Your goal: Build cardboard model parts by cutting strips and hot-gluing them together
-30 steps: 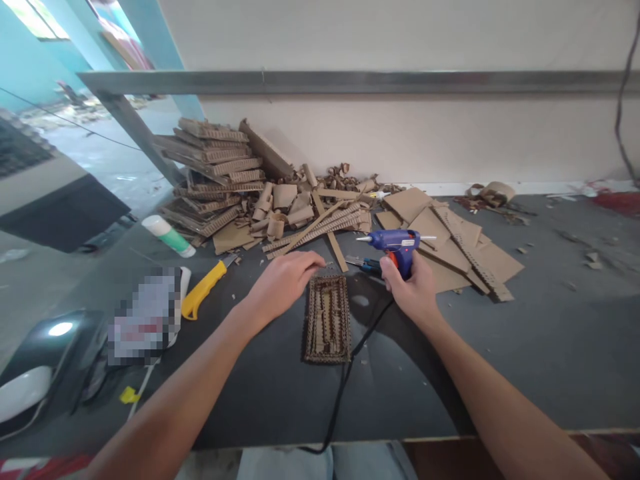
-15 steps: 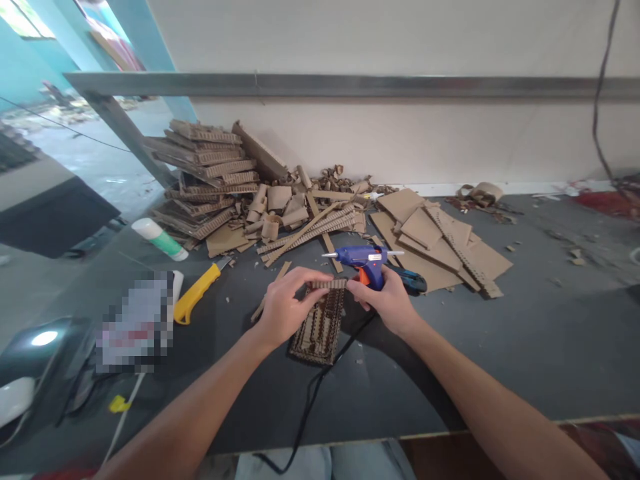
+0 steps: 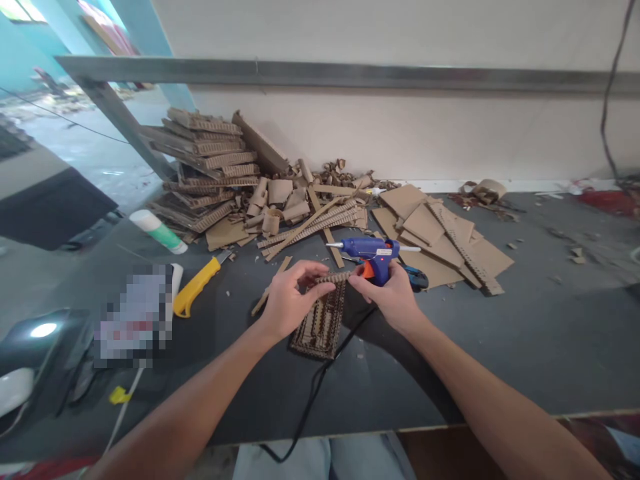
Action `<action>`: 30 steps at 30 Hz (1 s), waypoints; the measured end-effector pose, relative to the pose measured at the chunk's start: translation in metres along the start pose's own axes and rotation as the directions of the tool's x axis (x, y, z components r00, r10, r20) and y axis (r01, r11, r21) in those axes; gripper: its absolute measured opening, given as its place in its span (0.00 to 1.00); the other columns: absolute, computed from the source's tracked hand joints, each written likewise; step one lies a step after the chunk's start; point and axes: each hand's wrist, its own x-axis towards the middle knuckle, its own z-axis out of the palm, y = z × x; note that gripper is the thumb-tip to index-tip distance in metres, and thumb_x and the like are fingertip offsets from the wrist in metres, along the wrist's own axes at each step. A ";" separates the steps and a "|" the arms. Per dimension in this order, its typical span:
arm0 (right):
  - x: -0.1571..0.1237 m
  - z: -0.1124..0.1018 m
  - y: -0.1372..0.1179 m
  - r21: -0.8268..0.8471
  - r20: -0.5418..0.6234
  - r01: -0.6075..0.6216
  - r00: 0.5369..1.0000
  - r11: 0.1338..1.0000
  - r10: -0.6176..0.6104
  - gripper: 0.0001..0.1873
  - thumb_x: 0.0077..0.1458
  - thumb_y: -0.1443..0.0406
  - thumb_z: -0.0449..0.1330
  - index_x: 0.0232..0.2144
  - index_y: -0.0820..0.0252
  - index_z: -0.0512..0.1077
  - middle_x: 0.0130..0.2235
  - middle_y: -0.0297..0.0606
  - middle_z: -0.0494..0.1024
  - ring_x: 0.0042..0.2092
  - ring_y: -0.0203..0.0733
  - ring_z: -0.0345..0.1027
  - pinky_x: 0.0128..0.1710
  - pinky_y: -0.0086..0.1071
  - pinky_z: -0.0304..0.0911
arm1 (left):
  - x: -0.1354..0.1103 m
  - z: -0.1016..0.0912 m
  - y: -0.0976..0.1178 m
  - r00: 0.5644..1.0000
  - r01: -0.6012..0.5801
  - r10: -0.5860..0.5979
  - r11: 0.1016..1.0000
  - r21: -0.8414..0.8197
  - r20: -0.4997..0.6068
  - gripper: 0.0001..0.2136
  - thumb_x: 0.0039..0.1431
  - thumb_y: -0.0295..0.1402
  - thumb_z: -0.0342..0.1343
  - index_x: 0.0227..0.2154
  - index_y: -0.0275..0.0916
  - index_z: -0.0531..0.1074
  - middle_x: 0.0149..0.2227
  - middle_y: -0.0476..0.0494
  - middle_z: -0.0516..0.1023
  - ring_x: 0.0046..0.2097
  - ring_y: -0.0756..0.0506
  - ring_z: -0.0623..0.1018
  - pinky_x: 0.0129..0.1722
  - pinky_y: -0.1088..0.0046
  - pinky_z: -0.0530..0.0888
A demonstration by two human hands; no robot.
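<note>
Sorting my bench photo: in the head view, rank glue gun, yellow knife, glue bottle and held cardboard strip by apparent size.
1. glue gun
2-3. yellow knife and glue bottle: alike, bottle farther, so unranked
4. cardboard strip, clearly smallest

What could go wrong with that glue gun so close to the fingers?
The glue gun sits in the right hand while that hand also pinches the cardboard strip with the left hand; its nozzle, if hot, could burn a finger or drip. Its black cord runs past the cardboard frame and over the table edge, so a tug might drag the frame.
</note>
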 end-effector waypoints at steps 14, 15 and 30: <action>0.001 0.001 0.001 0.111 0.018 -0.051 0.999 0.992 0.050 0.19 0.42 0.56 0.74 0.31 0.59 0.72 0.29 0.33 0.77 0.20 0.29 0.59 0.18 0.28 0.57 | 0.002 -0.003 0.004 0.986 -0.165 0.163 0.985 0.051 0.032 0.06 0.55 0.35 0.66 0.31 0.40 0.78 0.33 0.45 0.82 0.34 0.47 0.81 0.34 0.73 0.79; 0.001 0.001 0.002 0.118 0.017 -0.050 0.999 0.992 0.048 0.19 0.42 0.56 0.74 0.31 0.59 0.73 0.29 0.33 0.77 0.20 0.29 0.58 0.18 0.28 0.57 | 0.002 -0.003 0.004 0.985 -0.170 0.168 0.984 0.050 0.033 0.06 0.55 0.35 0.67 0.31 0.40 0.78 0.33 0.45 0.82 0.34 0.47 0.81 0.34 0.73 0.79; 0.002 0.000 0.003 0.182 -0.005 -0.064 0.998 0.981 0.066 0.20 0.41 0.58 0.75 0.31 0.58 0.71 0.33 0.34 0.80 0.20 0.28 0.59 0.16 0.27 0.58 | 0.001 -0.005 0.006 0.987 -0.021 0.035 0.996 -0.090 0.158 0.05 0.55 0.33 0.67 0.33 0.39 0.79 0.39 0.43 0.82 0.40 0.45 0.82 0.38 0.72 0.81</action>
